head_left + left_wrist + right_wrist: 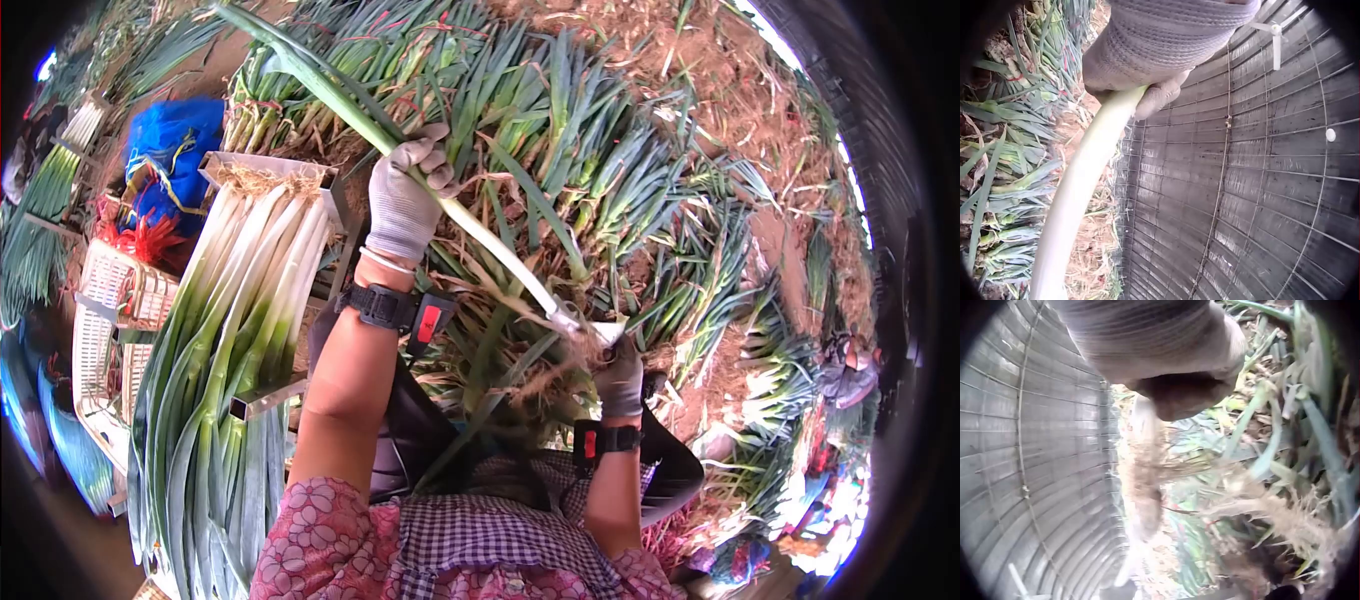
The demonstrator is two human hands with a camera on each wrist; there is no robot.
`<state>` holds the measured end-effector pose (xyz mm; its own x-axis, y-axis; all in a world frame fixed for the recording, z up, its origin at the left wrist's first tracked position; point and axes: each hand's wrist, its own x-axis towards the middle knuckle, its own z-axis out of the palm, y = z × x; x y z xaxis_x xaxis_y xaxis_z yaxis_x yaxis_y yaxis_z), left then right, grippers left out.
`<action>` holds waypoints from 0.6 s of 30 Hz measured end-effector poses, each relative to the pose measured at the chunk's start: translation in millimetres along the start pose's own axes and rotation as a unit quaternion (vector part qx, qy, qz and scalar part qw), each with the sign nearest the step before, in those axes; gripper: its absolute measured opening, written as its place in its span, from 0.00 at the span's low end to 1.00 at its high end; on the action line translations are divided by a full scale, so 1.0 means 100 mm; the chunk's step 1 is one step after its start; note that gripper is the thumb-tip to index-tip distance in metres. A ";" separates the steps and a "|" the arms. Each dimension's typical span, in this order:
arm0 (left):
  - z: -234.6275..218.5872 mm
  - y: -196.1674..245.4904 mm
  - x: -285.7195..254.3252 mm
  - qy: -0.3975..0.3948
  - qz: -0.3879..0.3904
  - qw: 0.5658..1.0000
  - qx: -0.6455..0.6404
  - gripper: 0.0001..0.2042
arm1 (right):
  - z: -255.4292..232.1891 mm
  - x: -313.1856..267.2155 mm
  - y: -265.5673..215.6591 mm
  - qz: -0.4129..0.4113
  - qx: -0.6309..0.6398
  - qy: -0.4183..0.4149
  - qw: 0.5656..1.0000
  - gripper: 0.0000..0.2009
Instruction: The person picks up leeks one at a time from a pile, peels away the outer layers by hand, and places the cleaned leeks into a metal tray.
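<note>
One long leek [490,245], with a white stalk and green leaves, slants across the middle of the head view. My gloved left hand [405,195] grips it where white turns to green. The left wrist view shows those fingers [1160,44] curled round the pale stalk [1079,187]. My gloved right hand [620,375] holds the leek's root end low at the right, just above my lap. In the right wrist view the glove [1160,350] closes over the end, and dirty roots [1141,481] hang below it.
A stack of cleaned leeks [240,320] lies in a metal frame [270,165] to my left. Beyond it are a blue bag [170,150] and white crates [100,340]. Uncleaned leeks [560,150] cover the soil ahead. Another person [850,370] sits at far right.
</note>
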<state>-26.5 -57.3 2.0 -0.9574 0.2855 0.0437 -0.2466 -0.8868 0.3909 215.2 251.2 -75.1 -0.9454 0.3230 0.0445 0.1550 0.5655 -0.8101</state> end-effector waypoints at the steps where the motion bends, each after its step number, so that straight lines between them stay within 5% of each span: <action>1: -0.01 -0.02 0.02 0.025 0.003 1.000 0.015 0.14 | -0.10 0.07 -0.13 0.061 -0.074 -0.010 0.995 0.10; 3: 0.03 -0.01 0.00 0.046 -0.005 0.998 0.036 0.15 | -0.05 0.26 -0.45 -0.137 -0.223 0.091 0.961 0.10; 4: 0.05 -0.02 -0.01 0.066 0.007 0.995 0.071 0.16 | 0.07 0.30 -0.67 -0.070 0.038 0.067 0.995 0.10; 5: 0.08 -0.02 -0.01 0.084 0.019 0.991 0.106 0.17 | 0.17 0.30 -0.87 0.000 0.297 0.041 0.954 0.11; 6: 0.12 -0.03 0.00 0.093 0.027 0.989 0.113 0.17 | 0.19 0.30 -0.94 -0.148 0.010 -0.021 0.989 0.12; 7: 0.13 0.00 0.01 0.091 0.029 0.989 0.114 0.17 | 0.21 0.26 -0.91 -0.150 0.011 -0.021 0.988 0.12; 9: 0.11 0.07 0.01 0.097 0.038 0.989 0.104 0.16 | 0.30 0.14 -0.76 0.080 0.313 -0.004 0.946 0.09; 10: 0.10 0.08 0.02 0.099 0.023 0.989 0.105 0.15 | 0.36 0.15 -0.73 0.080 0.313 -0.008 0.946 0.09; 11: 0.10 0.07 0.02 0.101 0.024 0.989 0.105 0.15 | 0.45 0.15 -0.70 -0.103 0.161 -0.040 0.981 0.06; 12: 0.11 0.02 0.01 0.095 0.023 0.988 0.122 0.15 | 0.52 0.09 -0.67 -0.276 0.000 -0.067 0.959 0.04; 13: 0.15 -0.05 -0.01 0.087 0.018 0.986 0.140 0.15 | 0.56 0.01 -0.78 -0.268 0.001 -0.065 0.961 0.04; 15: 0.21 -0.15 -0.02 0.110 0.024 0.976 0.185 0.18 | 0.61 0.01 -1.14 -0.011 -0.143 -0.250 0.957 0.06; 18: 0.26 -0.21 -0.02 0.123 -0.003 0.976 0.179 0.18 | 0.72 0.26 -1.32 -0.098 0.009 -0.141 0.985 0.10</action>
<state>-15.8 -29.9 18.2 -0.9739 0.1563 -0.1644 -0.2268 -0.6885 0.6889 149.2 130.2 -9.1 -0.9991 -0.0156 0.0387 -0.0406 0.5812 -0.8127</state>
